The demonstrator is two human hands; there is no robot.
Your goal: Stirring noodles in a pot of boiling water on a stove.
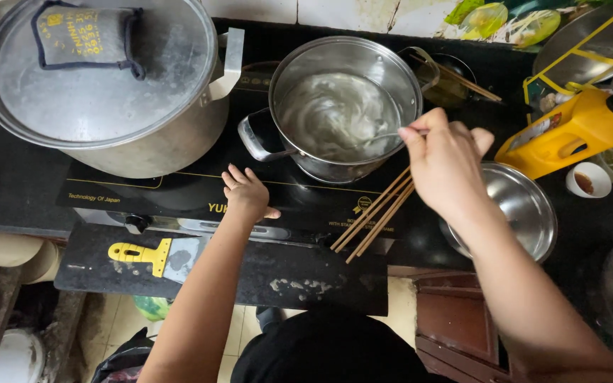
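Yellow oil jug [565, 135] with black cap at right, labelled side up

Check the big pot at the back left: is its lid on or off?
On. The flat metal lid sits across the big pot, hiding the inside, with a grey cloth pad lying on top.

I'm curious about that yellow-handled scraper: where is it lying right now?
In the head view the yellow-handled scraper lies at lower left on the dark board in front of the cooktop, left of the person's left hand.
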